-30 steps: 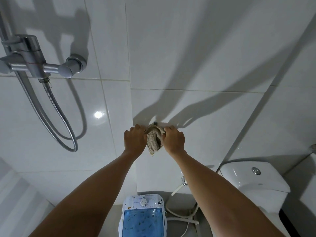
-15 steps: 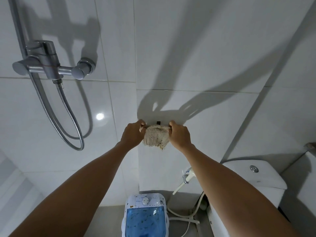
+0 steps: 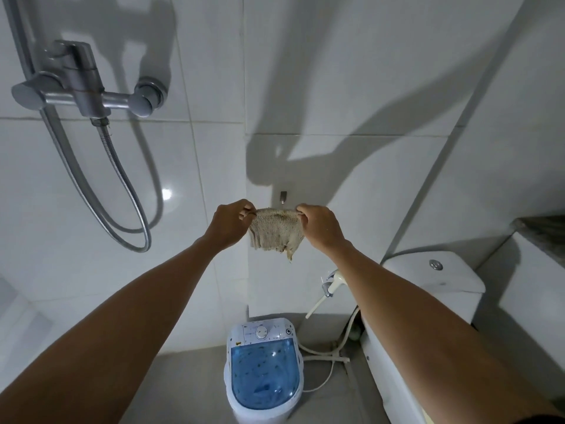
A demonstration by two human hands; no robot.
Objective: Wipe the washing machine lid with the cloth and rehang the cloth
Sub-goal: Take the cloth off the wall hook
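Note:
A beige knitted cloth (image 3: 276,232) hangs stretched between my two hands in front of the white tiled wall. My left hand (image 3: 230,223) pinches its top left corner and my right hand (image 3: 319,226) pinches its top right corner. Just above the cloth's top edge a small metal hook (image 3: 283,197) sticks out of the wall, apart from the cloth. Far below, on the floor, stands a small white washing machine with a blue see-through lid (image 3: 264,373).
A chrome shower mixer (image 3: 82,93) with a looping metal hose (image 3: 122,191) is on the wall at left. A white toilet cistern (image 3: 434,276) stands at right, with a bidet sprayer (image 3: 331,284) and white hoses (image 3: 327,350) between it and the machine.
The cloth was bunched against the wall at the hook; my hands have moved apart and slightly down, spreading it flat below the hook, which now shows bare.

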